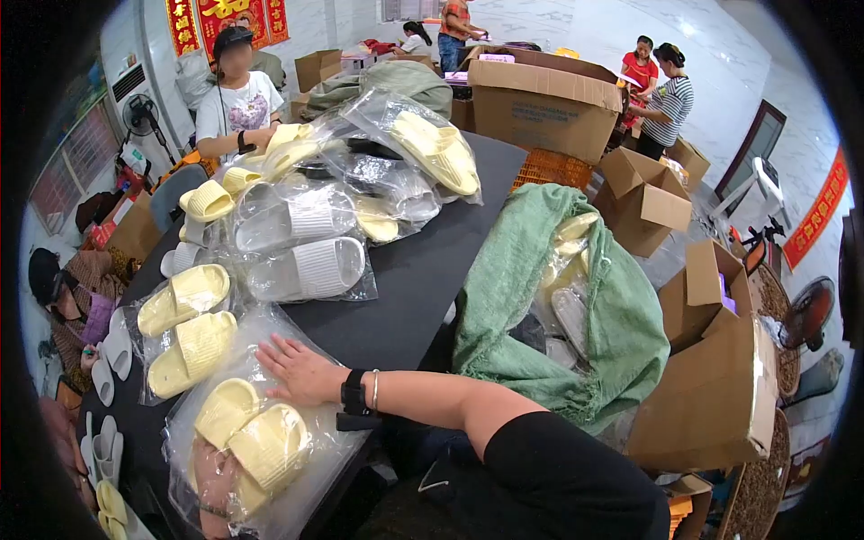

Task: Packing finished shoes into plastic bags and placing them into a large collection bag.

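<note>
A pair of pale yellow slippers (268,443) lies in a clear plastic bag at the near left of the dark table. My left hand (214,475) is inside the bag, closed on the slippers, its fingertips partly hidden beneath them. My right hand (301,369) lies flat with fingers spread on the clear plastic bags (326,450), just above the slippers. A wristband and a bangle circle my right wrist. Beyond the hands lie another bagged yellow pair (191,353) and a bagged grey pair (306,270).
A heap of bagged slippers covers the dark table (409,301) farther off, with a person behind it. A green sack (576,351) of bagged slippers stands to the right, beside cardboard boxes (711,396). Loose slippers (108,445) lie along the left edge near another person.
</note>
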Motion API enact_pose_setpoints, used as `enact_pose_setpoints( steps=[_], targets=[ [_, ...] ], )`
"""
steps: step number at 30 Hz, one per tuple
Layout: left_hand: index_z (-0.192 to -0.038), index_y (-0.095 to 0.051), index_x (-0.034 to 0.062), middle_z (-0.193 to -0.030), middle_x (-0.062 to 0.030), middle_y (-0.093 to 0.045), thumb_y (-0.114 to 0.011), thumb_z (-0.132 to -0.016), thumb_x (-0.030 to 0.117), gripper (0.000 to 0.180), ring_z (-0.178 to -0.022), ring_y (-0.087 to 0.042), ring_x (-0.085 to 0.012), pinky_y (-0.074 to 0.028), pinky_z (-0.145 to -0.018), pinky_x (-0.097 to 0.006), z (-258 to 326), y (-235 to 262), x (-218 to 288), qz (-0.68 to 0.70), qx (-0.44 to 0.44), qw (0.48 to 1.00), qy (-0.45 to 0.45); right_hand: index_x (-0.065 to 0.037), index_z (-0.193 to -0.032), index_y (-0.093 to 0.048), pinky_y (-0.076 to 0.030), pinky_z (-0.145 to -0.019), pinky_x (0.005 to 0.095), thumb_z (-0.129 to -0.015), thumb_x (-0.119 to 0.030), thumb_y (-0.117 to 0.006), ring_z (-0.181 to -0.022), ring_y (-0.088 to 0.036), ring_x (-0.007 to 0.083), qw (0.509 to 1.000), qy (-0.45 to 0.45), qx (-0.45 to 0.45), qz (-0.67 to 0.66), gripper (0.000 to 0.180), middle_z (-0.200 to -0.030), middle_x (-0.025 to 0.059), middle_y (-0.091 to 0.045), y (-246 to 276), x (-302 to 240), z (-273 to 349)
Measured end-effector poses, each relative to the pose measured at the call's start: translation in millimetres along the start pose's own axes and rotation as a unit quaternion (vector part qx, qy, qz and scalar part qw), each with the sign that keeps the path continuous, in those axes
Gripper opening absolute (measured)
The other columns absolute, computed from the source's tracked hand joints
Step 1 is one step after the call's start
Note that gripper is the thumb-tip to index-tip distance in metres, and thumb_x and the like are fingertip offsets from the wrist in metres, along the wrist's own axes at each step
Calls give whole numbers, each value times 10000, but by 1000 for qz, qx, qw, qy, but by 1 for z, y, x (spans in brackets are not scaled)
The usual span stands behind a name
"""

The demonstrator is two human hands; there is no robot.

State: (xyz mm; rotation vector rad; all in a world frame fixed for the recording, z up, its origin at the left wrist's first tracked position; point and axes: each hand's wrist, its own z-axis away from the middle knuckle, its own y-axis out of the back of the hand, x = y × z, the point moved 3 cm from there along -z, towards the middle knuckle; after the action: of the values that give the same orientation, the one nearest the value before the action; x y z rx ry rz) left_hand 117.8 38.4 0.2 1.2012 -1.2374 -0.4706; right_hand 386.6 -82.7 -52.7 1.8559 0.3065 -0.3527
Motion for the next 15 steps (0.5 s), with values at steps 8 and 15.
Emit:
enact_pose_setpoints(
  steps=[8, 15],
  targets=[
    [-1286, -574, -27, -1336, -116, -563, -693, -864, 107, 458, -1215, -543, -232, -427, -1044, -349, 16, -8, -21, 63, 78, 995, 8, 52, -1510, -279, -189, -1207, 466, -996, -535, -409, -1480, -212, 407, 1000, 13, -3, 22, 791, -1574, 242, -282, 2, -5, -1],
    [-1292, -568, -24, -1234, -94, -621, -664, -862, 43, 446, -1103, -604, -213, -484, -953, -322, 6, -14, -11, 138, 90, 981, 98, 45, -1510, -288, -184, -1210, 460, -977, -526, -452, -1481, -213, 404, 999, 18, 9, 26, 797, -1573, 245, -284, -3, -4, -1]
  ],
)
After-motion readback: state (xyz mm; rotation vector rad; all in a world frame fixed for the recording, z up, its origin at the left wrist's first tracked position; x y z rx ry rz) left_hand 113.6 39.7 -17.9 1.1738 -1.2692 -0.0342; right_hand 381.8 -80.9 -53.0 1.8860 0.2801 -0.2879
